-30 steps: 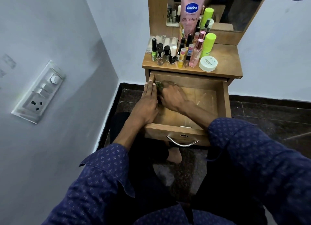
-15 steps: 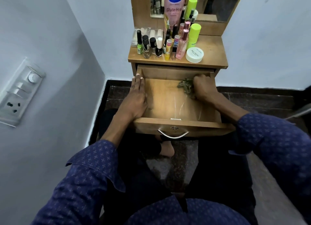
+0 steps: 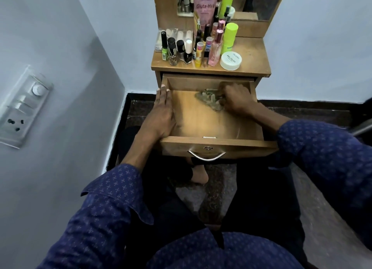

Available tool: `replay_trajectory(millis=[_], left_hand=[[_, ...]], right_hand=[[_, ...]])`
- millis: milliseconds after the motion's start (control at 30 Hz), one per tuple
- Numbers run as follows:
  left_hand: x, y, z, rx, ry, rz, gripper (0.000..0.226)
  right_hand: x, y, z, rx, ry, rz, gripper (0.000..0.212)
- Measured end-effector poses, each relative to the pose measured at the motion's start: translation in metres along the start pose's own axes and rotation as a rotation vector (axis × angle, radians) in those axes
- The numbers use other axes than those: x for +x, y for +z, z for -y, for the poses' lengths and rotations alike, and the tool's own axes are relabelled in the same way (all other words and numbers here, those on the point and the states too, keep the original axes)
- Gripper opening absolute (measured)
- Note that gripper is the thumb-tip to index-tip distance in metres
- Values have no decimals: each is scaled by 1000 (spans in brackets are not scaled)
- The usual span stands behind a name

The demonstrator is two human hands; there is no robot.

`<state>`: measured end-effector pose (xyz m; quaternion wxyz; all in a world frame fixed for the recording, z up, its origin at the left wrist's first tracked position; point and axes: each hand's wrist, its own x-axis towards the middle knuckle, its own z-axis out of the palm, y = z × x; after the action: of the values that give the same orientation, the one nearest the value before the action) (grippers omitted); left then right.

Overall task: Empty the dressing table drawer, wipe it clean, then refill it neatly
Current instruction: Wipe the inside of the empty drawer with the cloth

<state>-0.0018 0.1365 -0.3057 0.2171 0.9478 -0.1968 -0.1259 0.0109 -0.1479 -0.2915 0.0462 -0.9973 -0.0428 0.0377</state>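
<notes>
The wooden drawer [image 3: 213,145] of the dressing table stands pulled out, its bottom bare apart from a crumpled greenish cloth [image 3: 209,99] near the back right. My right hand [image 3: 236,101] is closed on that cloth and presses it to the drawer floor. My left hand [image 3: 161,115] lies flat along the drawer's left wall, fingers pointing to the back. The table top [image 3: 251,57] carries several cosmetic bottles [image 3: 201,45], a white round jar [image 3: 230,61] and a tall pink Vaseline tube [image 3: 205,5].
A mirror [image 3: 251,1] rises behind the table top. The left wall holds a white switch and socket plate [image 3: 22,107]. My knees and a bare foot [image 3: 199,175] sit under the drawer's metal handle [image 3: 206,157]. Dark floor tiles lie to the right.
My right hand swept the cloth from the back left corner over to the right side of the drawer, then a little back toward the middle. My left hand stayed on the left wall.
</notes>
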Motion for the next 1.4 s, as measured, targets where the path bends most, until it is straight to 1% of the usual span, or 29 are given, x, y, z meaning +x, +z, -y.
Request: replay_trajectory(millis=[33, 67, 100, 133, 200, 233, 267, 300, 333, 400, 467, 533, 567, 667, 733, 800, 833, 900, 933, 967, 1067, 1167, 1200, 1233, 1300, 1333, 1400], left_hand=[[0, 0, -1, -1, -5, 5, 79], [1, 0, -1, 2, -6, 2, 78], [2, 0, 0, 7, -3, -4, 77], [2, 0, 1, 12, 3, -8, 76], [3, 1, 1, 14, 16, -9, 75], [2, 2, 1, 12, 14, -6, 75], [2, 2, 2, 11, 11, -7, 76], [1, 2, 3, 13, 10, -7, 76], [1, 3, 4, 10, 16, -7, 76], [1, 4, 4, 8, 19, -9, 75], [1, 4, 3, 20, 15, -15, 75], [1, 3, 1, 26, 12, -12, 74], [1, 2, 0, 25, 10, -9, 75], [0, 1, 0, 26, 7, 0, 76], [0, 0, 2, 20, 6, -2, 76], [0, 0, 2, 11, 3, -3, 76], [0, 0, 2, 4, 2, 1, 76], [0, 0, 2, 3, 3, -4, 77], [0, 1, 2, 8, 6, -10, 77], [1, 1, 1, 10, 5, -15, 76], [0, 1, -1, -6, -10, -16, 75], [-2, -1, -2, -5, 1, -20, 74], [-3, -2, -3, -1, 2, -17, 74], [-4, -2, -3, 4, 1, -18, 73], [-5, -3, -3, 7, 2, -16, 73], [-6, -5, -4, 2, -1, -17, 73], [-8, -9, -4, -18, -3, -18, 72]], right_hand=[[1, 1, 5, -23, 41, -37, 24], [0, 3, 14, -17, 40, -42, 22], [-2, 8, 24, 21, 10, -22, 21], [-7, 9, 37, 85, -52, 35, 24], [-20, 10, 52, 179, -301, 186, 30], [-27, 11, 55, 165, -459, 254, 30], [-33, 11, 56, 135, -556, 298, 30], [-38, 10, 55, 125, -584, 324, 29], [-44, 5, 50, 120, -555, 333, 27], [-44, -4, 26, 86, -401, 310, 29], [-35, -17, -5, -93, -203, 225, 28], [-26, -25, -18, -227, -74, 137, 18], [-24, -23, -15, -255, -50, 111, 15], [-25, -6, 10, -235, -4, 104, 24], [-29, 3, 19, -197, 19, 103, 24], [-35, 3, 21, -147, 41, 168, 15], [-43, -1, 20, -93, 66, 265, 4], [-53, -4, 13, -9, 102, 461, 26], [-58, -6, 8, 25, 113, 516, 32], [-60, -10, 4, 57, 110, 539, 33], [-59, -10, -7, 242, 20, 586, 19], [-51, -7, 37, 527, -172, 653, 35], [-47, -2, 59, 562, -238, 656, 35], [-42, 3, 80, 559, -274, 669, 31], [-33, 8, 108, 458, -300, 664, 24], [-28, 6, 110, 393, -308, 673, 27], [-29, -5, 93, 255, -281, 768, 34]])
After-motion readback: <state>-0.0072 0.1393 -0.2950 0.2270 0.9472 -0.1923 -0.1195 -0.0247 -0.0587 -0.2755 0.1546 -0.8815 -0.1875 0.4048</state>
